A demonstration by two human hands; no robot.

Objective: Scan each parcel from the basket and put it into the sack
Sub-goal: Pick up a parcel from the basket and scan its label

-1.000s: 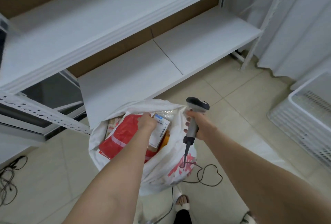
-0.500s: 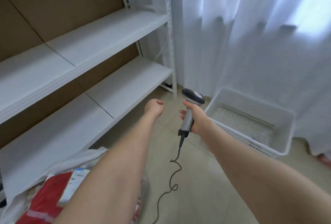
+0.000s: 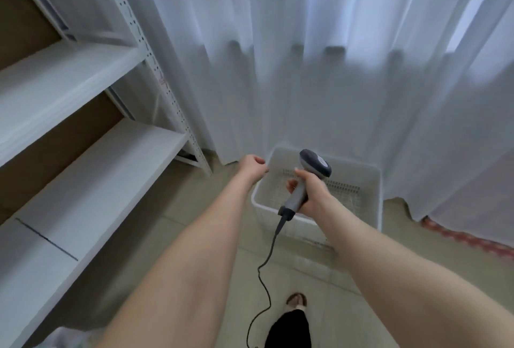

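Reach toward white perforated plastic basket [image 3: 372, 194]: no parcel visible inside.
At the basket's left rim the left hand [image 3: 251, 167], grip loosely curled and empty, is free to pick; above the basket the right hand [image 3: 310, 194] grips the grey corded scanner [image 3: 315, 165].

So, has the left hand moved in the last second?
Yes. The left hand has gone rightwards from beside the shelves to the white basket's left rim.

White basket [image 3: 378, 197] on floor, before white curtain [image 3: 333, 69]. Above it: right grip [image 3: 311, 194] clasping grey scanner [image 3: 315, 165], cable [image 3: 265, 261] trailing down. Left grip [image 3: 251, 167] at basket's left edge, fingers loosely curled, holding nothing. White shelving [image 3: 83, 158] left of basket.
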